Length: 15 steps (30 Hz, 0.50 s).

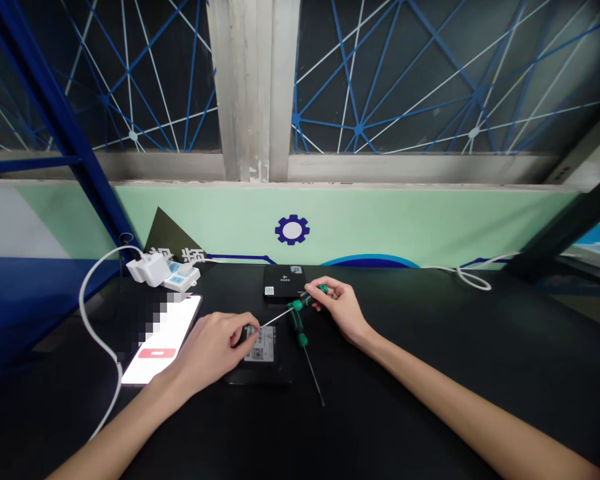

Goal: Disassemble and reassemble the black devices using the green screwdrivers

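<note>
My left hand (pixel 215 347) rests on a flat black box (pixel 260 363) with a grey label, its fingers curled against the box's near-left part. My right hand (pixel 337 307) pinches the green handle of a thin screwdriver (pixel 293 309) whose shaft slants down-left, with the tip touching the box by my left fingertips. A second green-handled screwdriver (pixel 307 357) lies on the table just right of the box, tip pointing toward me.
A lit phone (pixel 163 340) lies left of the box. Behind it sit a white power strip with a plug (pixel 163 272) and its white cable (pixel 87 320). Another black box (pixel 283 281) sits at the back, and a white cable (pixel 473 277) lies far right.
</note>
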Tool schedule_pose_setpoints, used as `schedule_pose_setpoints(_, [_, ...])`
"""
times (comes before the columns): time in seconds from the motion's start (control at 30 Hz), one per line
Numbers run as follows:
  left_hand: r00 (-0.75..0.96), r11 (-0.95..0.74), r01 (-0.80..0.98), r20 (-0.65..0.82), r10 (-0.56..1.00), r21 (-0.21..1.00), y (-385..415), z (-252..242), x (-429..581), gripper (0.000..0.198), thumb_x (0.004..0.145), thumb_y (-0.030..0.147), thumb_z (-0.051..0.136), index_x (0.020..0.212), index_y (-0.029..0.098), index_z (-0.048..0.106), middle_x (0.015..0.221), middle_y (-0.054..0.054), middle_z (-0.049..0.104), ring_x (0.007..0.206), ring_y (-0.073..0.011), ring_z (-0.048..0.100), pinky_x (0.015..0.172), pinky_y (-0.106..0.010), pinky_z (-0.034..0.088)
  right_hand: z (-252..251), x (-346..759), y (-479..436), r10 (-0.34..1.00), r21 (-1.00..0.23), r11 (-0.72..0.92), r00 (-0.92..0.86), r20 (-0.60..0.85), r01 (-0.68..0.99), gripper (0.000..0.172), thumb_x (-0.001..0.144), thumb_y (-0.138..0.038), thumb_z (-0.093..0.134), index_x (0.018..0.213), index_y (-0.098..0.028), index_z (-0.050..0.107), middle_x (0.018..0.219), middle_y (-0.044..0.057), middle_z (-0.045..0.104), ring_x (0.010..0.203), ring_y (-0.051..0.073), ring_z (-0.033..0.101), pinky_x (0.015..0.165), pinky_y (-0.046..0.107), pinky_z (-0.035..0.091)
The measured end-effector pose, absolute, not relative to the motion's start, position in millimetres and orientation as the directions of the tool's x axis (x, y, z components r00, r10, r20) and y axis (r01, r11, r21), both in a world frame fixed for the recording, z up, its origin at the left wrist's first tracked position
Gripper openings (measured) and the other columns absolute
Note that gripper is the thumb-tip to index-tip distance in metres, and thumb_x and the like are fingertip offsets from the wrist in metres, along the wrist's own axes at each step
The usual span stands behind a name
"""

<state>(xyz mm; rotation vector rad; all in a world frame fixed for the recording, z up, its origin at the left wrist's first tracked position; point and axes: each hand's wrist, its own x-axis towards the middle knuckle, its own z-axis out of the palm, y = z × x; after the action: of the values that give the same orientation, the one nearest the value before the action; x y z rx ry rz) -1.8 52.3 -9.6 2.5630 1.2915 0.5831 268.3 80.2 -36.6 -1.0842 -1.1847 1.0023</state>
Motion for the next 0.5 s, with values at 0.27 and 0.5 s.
schedule_pose_setpoints(0.27, [0.564, -0.620, 0.692, 0.259, 0.784, 0.370, 49.5, -7.1, -2.0, 0.023, 0.095, 0.033, 0.051, 0.091, 0.026, 0.072, 0.052, 0.008, 0.040, 0.046, -0.0102, 0.043, 0.054, -0.024, 0.033, -36.0, 268.4, 80.5, 0.975, -0.981, 0.194, 0.112, 0.190, -0.024, 0.043, 0.064, -0.054, 0.087, 0.075, -0.017, 0.069, 0.062, 0.000, 0.064, 0.052, 0.011, 0.053, 0.053, 0.024, 0.045])
schedule_pose_setpoints(0.5, [0.572, -0.625, 0.680, 0.256, 0.780, 0.383, 47.4, -5.9, -1.7, 0.025, 0.096, 0.035, 0.051, 0.084, 0.025, 0.070, 0.051, 0.008, 0.039, 0.046, -0.0104, 0.043, 0.054, -0.025, 0.034, -35.4, 268.1, 80.0, 0.971, -0.978, 0.209, 0.116, 0.210, 0.017, 0.045, 0.064, -0.059, 0.085, 0.076, -0.018, 0.069, 0.063, 0.001, 0.064, 0.052, 0.013, 0.054, 0.051, 0.026, 0.047])
